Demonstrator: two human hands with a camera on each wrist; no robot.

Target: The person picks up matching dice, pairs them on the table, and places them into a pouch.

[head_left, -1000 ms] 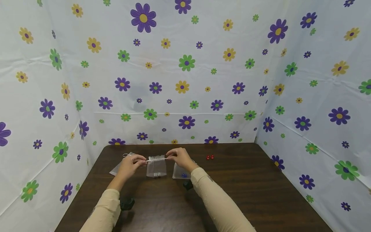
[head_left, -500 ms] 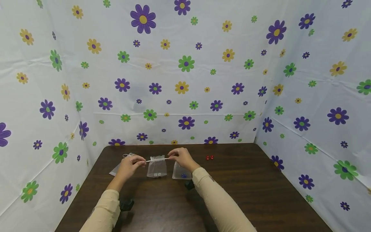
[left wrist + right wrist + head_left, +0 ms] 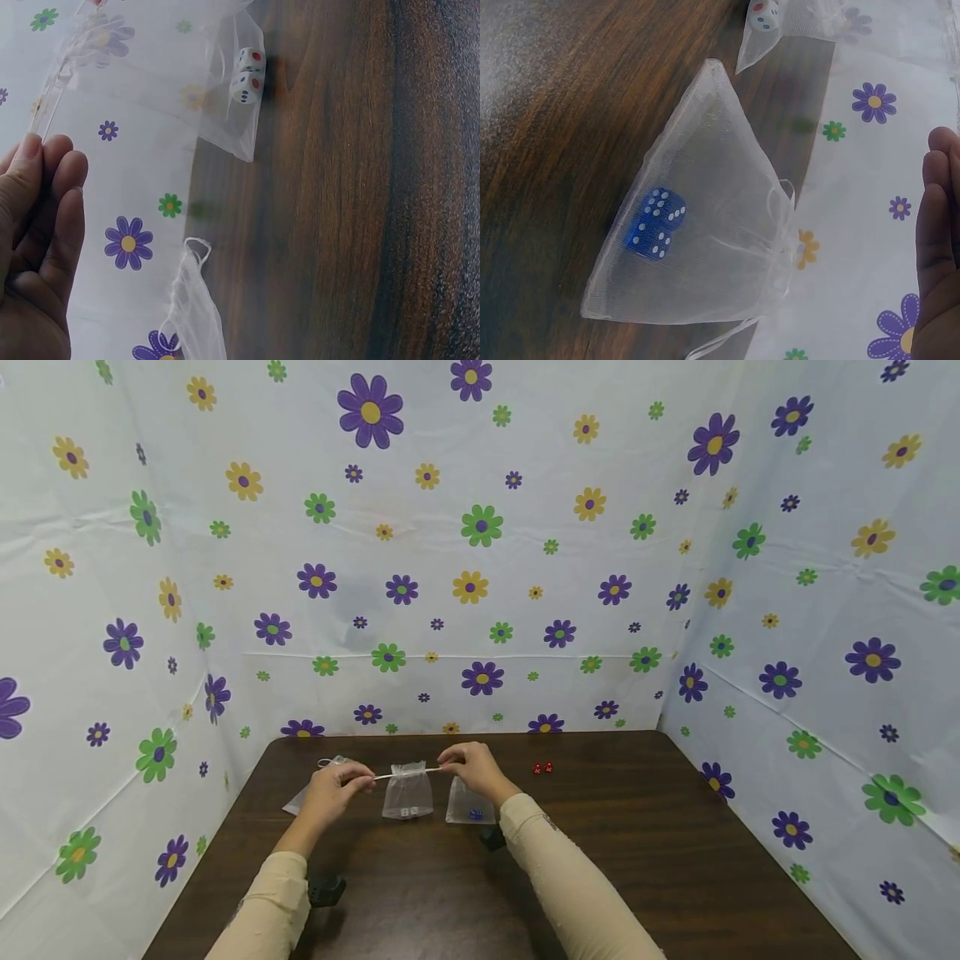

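White dice, a pair, low inside the middle bag, which is between the hands above the table; whether its base touches wood, cannot tell. Drawstring stretched straight. Left hand pinches one end, thumb to finger; right hand pinches the other. Right bag flat, blue dice inside. Left bag near left hand. Red dice farther right. Flowered cloth behind.

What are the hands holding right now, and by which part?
The middle mesh bag, by its white drawstring: the left hand pinches one side, the right hand the other.
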